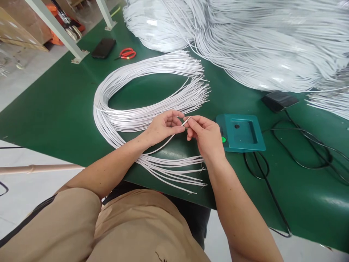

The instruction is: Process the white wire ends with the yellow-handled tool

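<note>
- At 6 o'clock from the hands, close to the table's near edge, one fan of stripped ends of the looped wire bundle lies flat and loosely spread, probably so that single strands can be picked off without tangling
- The left hand is curled shut, thumb and fingers pinching a single white wire just behind its tip; the rest of that strand trails back toward 7 o'clock into the bundle
- The right hand, touching the left, pinches the same tip between thumb and forefinger; the two-handed grip looks meant to keep the short bare end stiff and steady
- At 3 o'clock, just beside the right hand, sits a teal box with a recessed top and a green button, within easy reach of that hand
- Black cables run from the box across the green table toward 4 o'clock
- At 2 o'clock lies a black pedal-like unit, apart from the box
- From 12 to 2 o'clock a big heap of white wire fills the far side
- At 11 o'clock, well apart, red scissors and a black phone are parked out of the working area
</note>
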`<state>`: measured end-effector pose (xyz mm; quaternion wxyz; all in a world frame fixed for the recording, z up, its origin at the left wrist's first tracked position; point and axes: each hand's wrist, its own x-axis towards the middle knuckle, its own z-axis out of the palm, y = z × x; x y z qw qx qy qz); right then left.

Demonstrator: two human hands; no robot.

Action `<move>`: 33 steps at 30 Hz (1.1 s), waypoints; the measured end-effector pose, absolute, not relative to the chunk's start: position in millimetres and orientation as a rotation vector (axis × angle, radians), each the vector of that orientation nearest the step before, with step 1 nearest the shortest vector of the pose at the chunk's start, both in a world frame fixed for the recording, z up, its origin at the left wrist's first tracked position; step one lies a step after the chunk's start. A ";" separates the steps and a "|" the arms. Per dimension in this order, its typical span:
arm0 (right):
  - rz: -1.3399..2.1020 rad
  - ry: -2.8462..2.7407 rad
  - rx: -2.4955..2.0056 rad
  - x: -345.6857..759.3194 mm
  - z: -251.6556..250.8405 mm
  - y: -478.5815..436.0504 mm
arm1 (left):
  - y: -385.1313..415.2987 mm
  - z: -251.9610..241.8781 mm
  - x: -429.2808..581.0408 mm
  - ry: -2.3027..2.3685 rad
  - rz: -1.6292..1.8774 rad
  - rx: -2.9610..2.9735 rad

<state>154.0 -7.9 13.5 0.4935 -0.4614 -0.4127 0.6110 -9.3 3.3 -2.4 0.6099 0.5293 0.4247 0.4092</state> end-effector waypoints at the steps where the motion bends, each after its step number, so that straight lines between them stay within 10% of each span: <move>1: 1.535 -0.951 -1.091 153.9 13.9 -7.6 | 3.2 -2.7 -9.0 0.968 0.949 1.209; 33: 1.542 -1.066 -1.244 157.5 23.9 -6.4 | -2.3 -7.5 -6.1 1.228 1.120 1.623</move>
